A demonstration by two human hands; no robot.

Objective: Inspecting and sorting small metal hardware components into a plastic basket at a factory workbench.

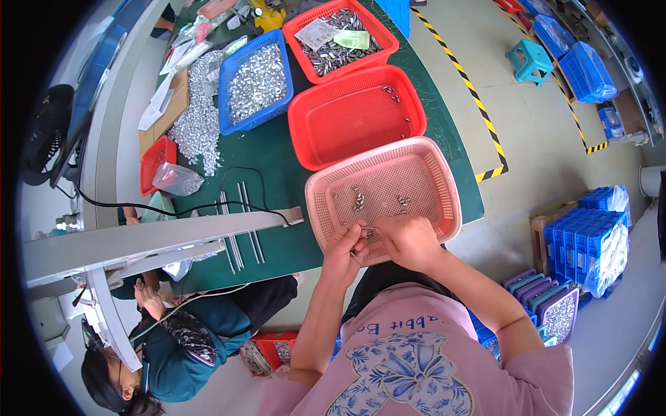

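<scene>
Far left: a co-worker [187, 333] in a dark green top sits low in the frame at the near edge of the surface [277, 180], under a pale metal arm [152, 239] that crosses the left half.
Left centre: a small red tray [154, 161], a clear bag [177, 179] and a loose heap of silvery parts [194, 121] lie along the surface's left side; thin metal rods [239, 222] lie just right of them on bare green mat.
Upper centre: blue basket [255, 80], filled with silvery parts.
Top centre: red basket [341, 38] with dark metal parts and two paper slips on top.
Centre: second red basket [357, 114], nearly bare, a few small parts at its upper right corner.
Lower centre: pink basket [385, 197], overhanging the near edge, a few small metal pieces scattered inside.
Left hand [345, 248]: fingers pinched on a small metal part [364, 234] over the pink basket's near rim.
Right hand [409, 239]: curled, fingertips meeting the same part, touching the left hand.
Right side: the surface ends at a striped floor line [479, 104]; open floor beyond, a teal stool [531, 61] at upper right, stacked blue crates [590, 239] at right.
</scene>
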